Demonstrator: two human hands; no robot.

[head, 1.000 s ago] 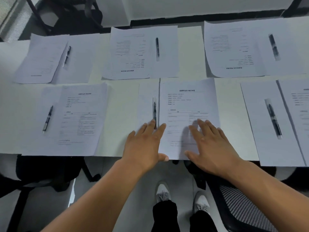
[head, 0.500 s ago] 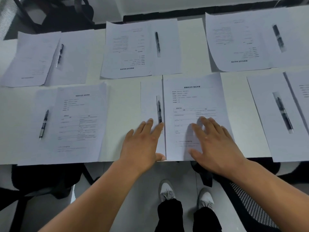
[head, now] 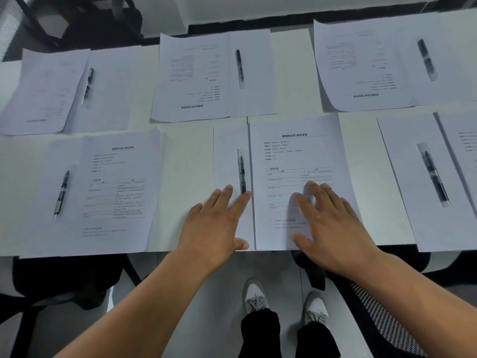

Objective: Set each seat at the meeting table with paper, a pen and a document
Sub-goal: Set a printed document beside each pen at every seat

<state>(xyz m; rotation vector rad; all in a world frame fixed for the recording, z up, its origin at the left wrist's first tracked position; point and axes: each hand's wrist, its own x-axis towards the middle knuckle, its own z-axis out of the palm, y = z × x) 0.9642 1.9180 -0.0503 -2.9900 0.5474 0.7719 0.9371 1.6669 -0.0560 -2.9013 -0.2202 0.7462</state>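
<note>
Six seat sets on the white bench point(head: 180, 177), three near, three far. Near middle: blank paper point(head: 227, 156) lies flat left of printed document point(head: 296, 156), edges touching; black pen point(head: 242, 174) lies lengthwise on the paper along its right edge. Near left: pen point(head: 61, 193) on paper point(head: 33, 192), document point(head: 121, 187) overlapping the paper's right part. Near right: pen point(head: 433, 175) on paper point(head: 402, 177), document point(head: 464, 146) partly cut off by frame. Far row documents face the opposite side: far left document point(head: 46, 91) with pen point(head: 87, 85), far middle document point(head: 193, 76) with pen point(head: 239, 68), far right document point(head: 361, 65) with pen point(head: 427, 59), blurred.
</note>
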